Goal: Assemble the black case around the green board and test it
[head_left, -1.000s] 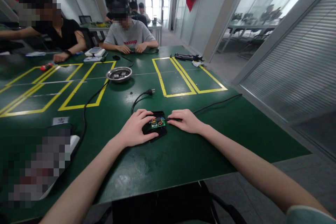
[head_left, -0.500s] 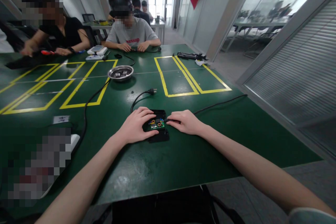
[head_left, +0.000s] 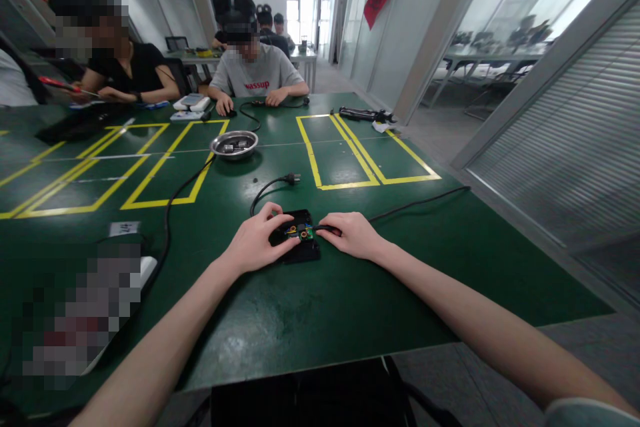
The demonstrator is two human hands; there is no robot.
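A small green circuit board point(head_left: 304, 234) with copper-coloured coils sits in an open black plastic case point(head_left: 303, 254) on the table. My left hand point(head_left: 255, 238) grips the board from the left, thumb on its near edge and fingers over the far side, hiding its left part. Close by on the right, my right hand point(head_left: 353, 235) is closed around a black cable point(head_left: 420, 199) where it meets the board. That cable trails away to the right. Beyond my left hand lies a short black cord with a plug point(head_left: 293, 179).
A steel bowl point(head_left: 234, 153) with metal parts stands farther back on the green table point(head_left: 350, 307). Yellow tape outlines point(head_left: 347, 185) mark the surface. A black tripod-like object point(head_left: 363, 114) lies at the far edge. Two people work opposite. A blurred-out white-edged object point(head_left: 145, 273) lies left.
My left thumb has moved up from the case onto the board's near edge. My right hand stays at the cable. Opposite, one person reaches to a black piece; another raises a red-handled tool.
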